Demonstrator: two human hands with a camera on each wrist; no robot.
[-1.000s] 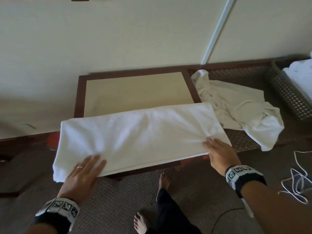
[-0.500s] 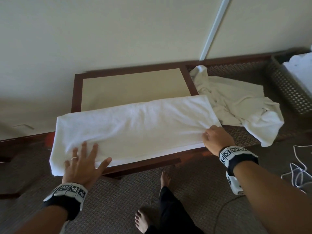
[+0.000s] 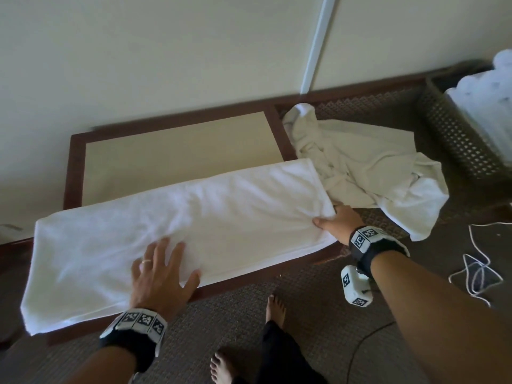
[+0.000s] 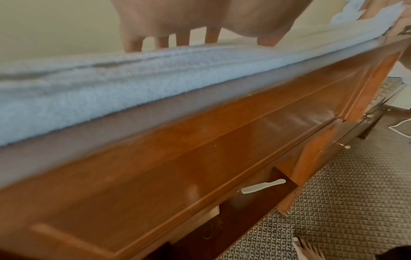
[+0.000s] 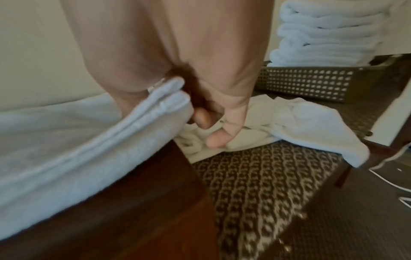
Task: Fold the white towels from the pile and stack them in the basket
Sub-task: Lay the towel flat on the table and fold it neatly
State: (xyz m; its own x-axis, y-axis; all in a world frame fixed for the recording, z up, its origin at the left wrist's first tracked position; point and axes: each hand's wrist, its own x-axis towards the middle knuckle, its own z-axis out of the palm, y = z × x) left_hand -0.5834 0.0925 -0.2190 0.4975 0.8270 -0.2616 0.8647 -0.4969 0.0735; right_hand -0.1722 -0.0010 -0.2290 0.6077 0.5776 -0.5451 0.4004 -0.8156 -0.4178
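Two hands work one white towel [image 3: 177, 234], which lies folded into a long strip across the near edge of a dark wooden table [image 3: 76, 162] with a cream inset top, its left end hanging off the corner. The left hand [image 3: 160, 275] lies flat on the strip near its front edge, fingers straight and spread, a ring on one finger; the left wrist view shows the fingertips [image 4: 133, 44] pressing down on the terry pile above the wooden front of the table. The right hand [image 3: 336, 224] has the strip's right end by its layered edge, thumb on top and fingers curled beneath, and the right wrist view shows the doubled hem [image 5: 169, 93] pinched against the palm. Just beyond that end, a crumpled towel [image 3: 368, 173] lies loose on a patterned surface level with the table, touching or nearly touching the strip's far right corner. Further right stands a dark perforated basket [image 3: 457, 134] with a stack of folded towels [image 5: 329, 35] rising above its rim. White cord [image 3: 476, 273] loops on the carpet at the right, and the person's bare feet [image 3: 274, 309] show below the table edge. A pale comb [image 4: 262, 186] rests on a lower shelf of the table
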